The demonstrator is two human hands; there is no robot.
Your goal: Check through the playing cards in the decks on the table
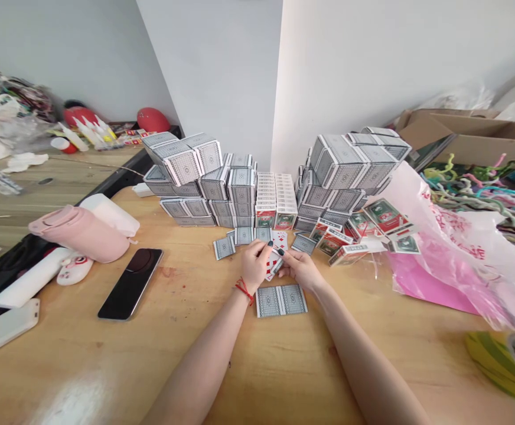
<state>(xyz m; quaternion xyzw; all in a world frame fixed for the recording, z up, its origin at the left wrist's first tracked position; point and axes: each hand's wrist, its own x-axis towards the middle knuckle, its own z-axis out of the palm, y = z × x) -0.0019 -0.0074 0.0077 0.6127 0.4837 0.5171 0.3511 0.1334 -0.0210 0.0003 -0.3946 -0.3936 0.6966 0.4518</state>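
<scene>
My left hand [256, 264], with a red string on its wrist, and my right hand [299, 267] meet at the table's middle, both closed on a small fan of playing cards [275, 260] whose red pips face up. Just in front of my wrists lie two face-down piles of cards [281, 300] side by side. More small face-down card piles [240, 239] lie beyond my hands. Behind them rise stacks of grey-backed card packs [208, 180] on the left and another stack of packs [350, 171] on the right, with red and green boxed decks [275, 203] between.
A black phone [130, 283], a pink bottle [80, 233] on its side and white items lie at left. Loose card boxes [372, 227] and a pink plastic bag [443, 260] lie at right, with a cardboard box [474, 141] of coloured cords behind. Green tape rolls [505, 363] sit at the right edge.
</scene>
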